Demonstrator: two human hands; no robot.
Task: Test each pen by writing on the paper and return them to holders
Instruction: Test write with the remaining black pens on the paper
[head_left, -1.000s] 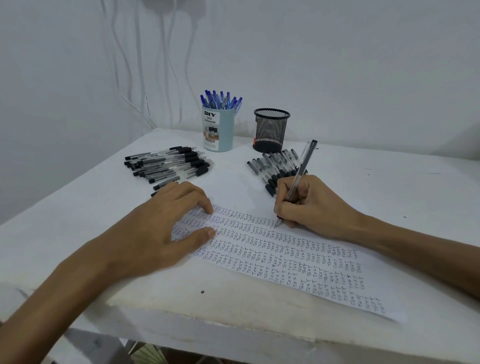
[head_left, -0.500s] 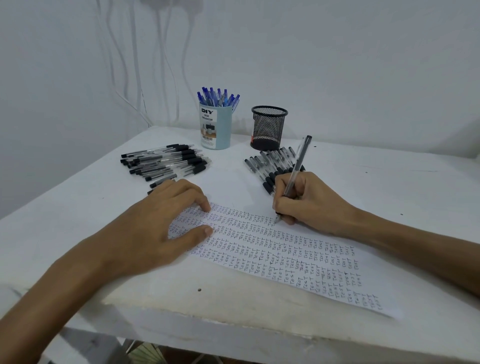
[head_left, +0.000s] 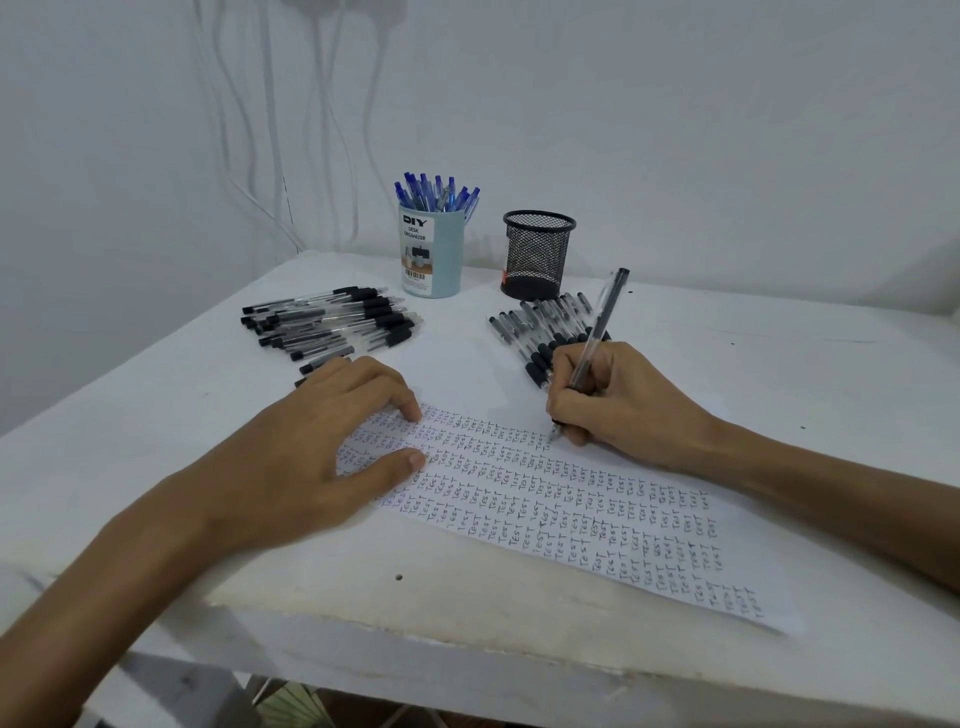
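Right hand grasps a clear pen in a writing pinch, tip down on the far edge of the paper at the top row of "TEST" marks, so the test stroke looks like the step in hand. Left hand lies flat with fingers spread on the sheet's left end, grasping nothing, probably pinning it so it doesn't skate under the nib. The sheet sits diagonally on the table (likely angled to suit the writing arm). Black pens lie in a left pile and a right pile, the latter just behind the writing hand. Probably an untested/tested split, can't tell which. The blue holder is full of blue pens. The mesh holder shows none above its rim, so it's presumably the black pens' destination.
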